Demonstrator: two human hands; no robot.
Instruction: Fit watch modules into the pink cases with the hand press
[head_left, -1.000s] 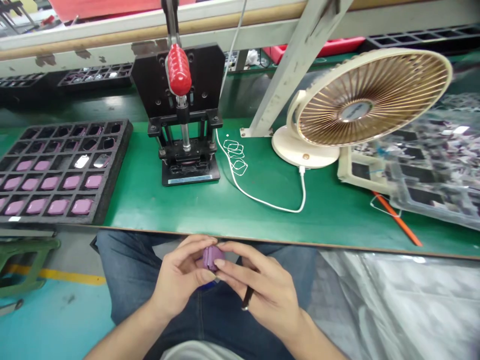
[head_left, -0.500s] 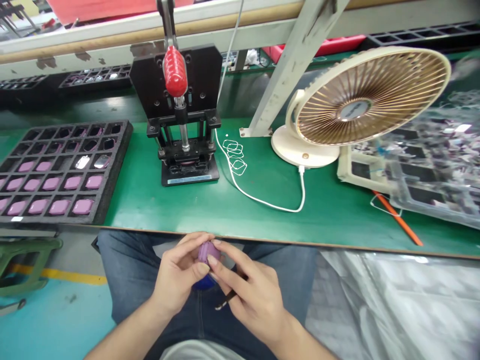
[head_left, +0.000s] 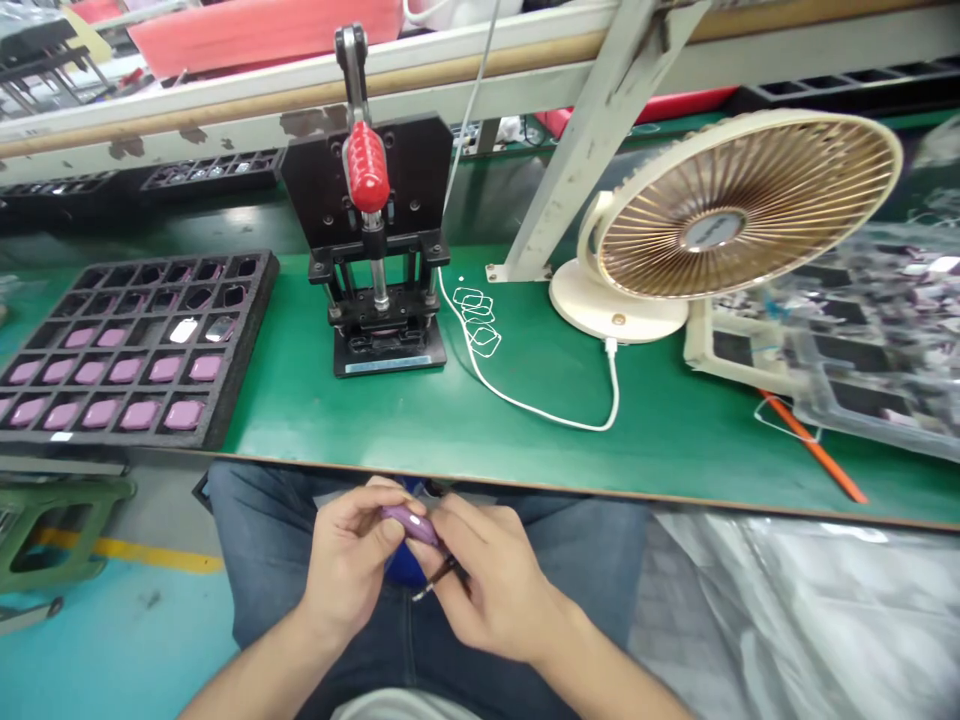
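Observation:
Over my lap, just below the table edge, my left hand [head_left: 346, 560] pinches one end of a small purple case [head_left: 409, 523] between thumb and fingers. My right hand [head_left: 496, 575] closes on the case's other end. A thin dark tool with a bright metal tip [head_left: 436, 577] sticks out from under the right fingers, tip toward the lower left; its kind is unclear. The case is turned edge-on, with a small white spot on its side. Something blue [head_left: 405, 565] shows behind and below the hands, mostly covered.
A black hand press [head_left: 390, 365] with a red handle [head_left: 367, 170] stands on the green table [head_left: 540, 450]. Left of it lies a foam tray [head_left: 251, 340] of purple cases. White loops [head_left: 478, 320], a fan [head_left: 619, 310], its cable, an orange stick [head_left: 817, 450] and plastic bins [head_left: 847, 400] are rightward.
The purple case has been turned from its upright position to lie edge-on, slanting down to the right. Both hands still hold it, and the view has shifted slightly.

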